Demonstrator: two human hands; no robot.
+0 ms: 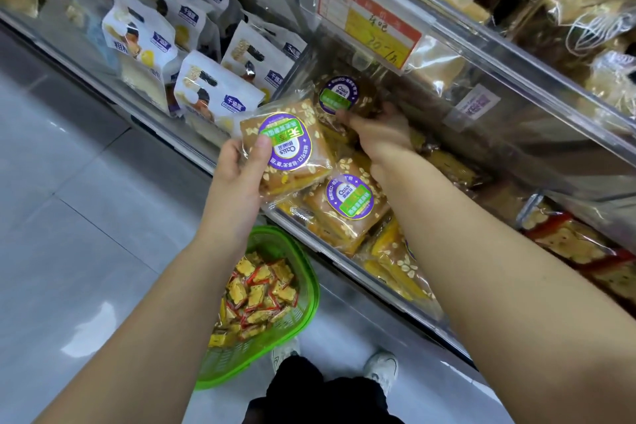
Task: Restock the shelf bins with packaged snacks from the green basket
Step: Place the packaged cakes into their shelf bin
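My left hand [241, 169] grips a clear-wrapped oat cake pack [287, 148] with a round purple and green label, held just above the front edge of the clear shelf bin [406, 306]. Deeper in that bin, my right hand [378, 134] holds a darker cake pack [339, 95] with the same kind of label. Another labelled cake pack [347, 206] lies on top of the pile inside, between my forearms. The green basket [299, 251] sits on the floor below my left arm, filled with several small red-and-yellow cracker packets [258, 296].
Left of the cake bin stands a bin of white snack bags [213, 93]. An orange price tag [368, 17] hangs on the upper shelf rail. Red-edged cracker packs [578, 248] fill the bin at right. Grey floor tiles lie at left; my shoes [382, 368] stand below.
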